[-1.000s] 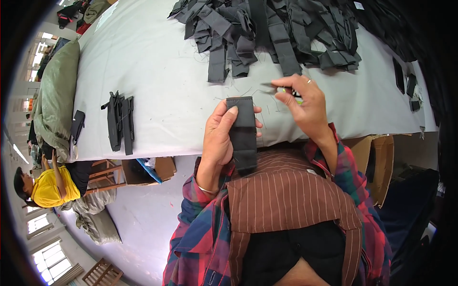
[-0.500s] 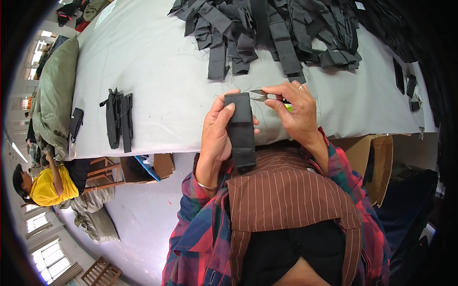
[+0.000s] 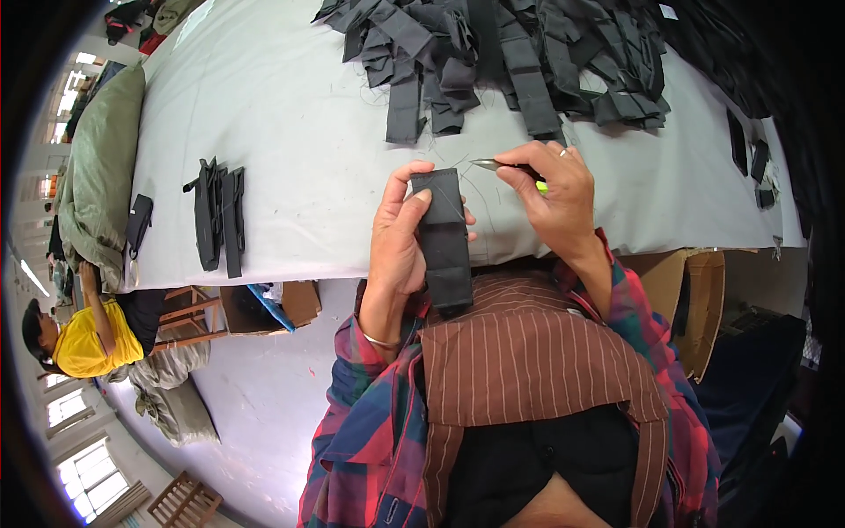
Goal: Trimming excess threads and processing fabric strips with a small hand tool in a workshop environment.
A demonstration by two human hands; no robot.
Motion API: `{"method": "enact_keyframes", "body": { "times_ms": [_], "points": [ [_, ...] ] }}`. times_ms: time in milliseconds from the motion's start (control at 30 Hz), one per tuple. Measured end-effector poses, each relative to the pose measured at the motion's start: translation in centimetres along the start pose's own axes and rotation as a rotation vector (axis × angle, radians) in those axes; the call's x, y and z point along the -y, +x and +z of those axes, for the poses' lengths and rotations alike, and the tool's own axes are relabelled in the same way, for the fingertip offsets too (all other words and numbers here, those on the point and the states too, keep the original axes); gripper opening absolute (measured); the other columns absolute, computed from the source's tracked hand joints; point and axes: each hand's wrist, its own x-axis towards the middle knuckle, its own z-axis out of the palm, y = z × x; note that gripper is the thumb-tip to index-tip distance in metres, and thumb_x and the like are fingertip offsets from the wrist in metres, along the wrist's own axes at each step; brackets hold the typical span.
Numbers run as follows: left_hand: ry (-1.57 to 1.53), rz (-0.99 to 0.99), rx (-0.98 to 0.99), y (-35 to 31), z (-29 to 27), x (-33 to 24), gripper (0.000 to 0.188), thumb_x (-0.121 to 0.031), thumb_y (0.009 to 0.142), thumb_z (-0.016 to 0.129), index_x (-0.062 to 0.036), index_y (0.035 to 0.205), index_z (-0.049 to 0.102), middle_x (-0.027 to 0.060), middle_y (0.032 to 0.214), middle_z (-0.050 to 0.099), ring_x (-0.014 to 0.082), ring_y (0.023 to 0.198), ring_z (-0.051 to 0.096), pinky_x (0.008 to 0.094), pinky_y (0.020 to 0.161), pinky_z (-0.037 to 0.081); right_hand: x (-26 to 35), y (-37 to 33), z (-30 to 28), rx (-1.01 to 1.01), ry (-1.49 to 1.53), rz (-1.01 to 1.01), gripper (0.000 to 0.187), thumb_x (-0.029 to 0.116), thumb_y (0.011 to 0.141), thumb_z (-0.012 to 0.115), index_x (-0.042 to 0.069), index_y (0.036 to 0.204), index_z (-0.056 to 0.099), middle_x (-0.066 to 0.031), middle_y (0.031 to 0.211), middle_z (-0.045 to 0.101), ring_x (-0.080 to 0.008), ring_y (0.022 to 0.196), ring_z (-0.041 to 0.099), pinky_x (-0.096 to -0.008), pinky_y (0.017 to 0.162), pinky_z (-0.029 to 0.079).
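My left hand grips a dark grey fabric strip, thumb on its face near the stitched top end and fingers behind it. The strip hangs down toward my apron. To its right, my right hand is closed around small thread snips. Their blades look pressed together and point left, a short way from the strip's upper right corner. A bit of yellow-green shows under my right fingers. Loose threads lie on the pale cloth between the hands.
A large heap of dark grey strips covers the table's far side. Several folded strips lie at the left, with another dark piece near the edge. Cardboard boxes stand below. A person in yellow is at the far left.
The snips have gone from spread blades to closed ones, and my right hand has shifted slightly right and up, away from the strip. My left hand keeps its hold.
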Motion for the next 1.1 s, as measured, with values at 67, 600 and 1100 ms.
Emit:
{"method": "enact_keyframes", "body": {
  "times_ms": [67, 600, 1100],
  "points": [
    [-0.024, 0.01, -0.025, 0.2, -0.3, 0.0, 0.026, -0.013, 0.095, 0.042, -0.0095, 0.121, 0.044, 0.0173, 0.099, 0.06, 0.0289, 0.087, 0.065, 0.0447, 0.07, 0.059, 1.8, 0.4, 0.1, 0.032, 0.071, -0.042, 0.019, 0.016, 0.073, 0.074, 0.012, 0.09, 0.067, 0.0003, 0.074, 0.062, -0.0179, 0.068, 0.055, -0.0303, 0.065, 0.035],
    [0.025, 0.109, -0.187, 0.9, -0.6, 1.1, 0.019, -0.011, 0.093, 0.056, -0.0034, 0.11, 0.052, 0.0067, 0.093, 0.062, 0.0128, 0.076, 0.063, 0.0271, 0.065, 0.057, 1.3, 0.4, 1.6, 0.074, 0.24, 0.1, 0.02, 0.024, 0.079, 0.071, 0.012, 0.095, 0.067, -0.0015, 0.081, 0.065, -0.0196, 0.073, 0.06, -0.0319, 0.069, 0.042],
    [-0.1, 0.052, -0.279, 1.2, -1.9, 1.4, 0.026, -0.027, 0.097, 0.047, -0.0043, 0.104, 0.057, 0.0066, 0.092, 0.064, 0.0145, 0.079, 0.064, 0.0288, 0.068, 0.055, 0.5, -1.2, 3.9, 0.144, 0.466, 0.264, 0.013, 0.008, 0.078, 0.069, 0.007, 0.091, 0.068, -0.0041, 0.077, 0.063, -0.0193, 0.068, 0.054, -0.0295, 0.065, 0.041]
  ]
}}
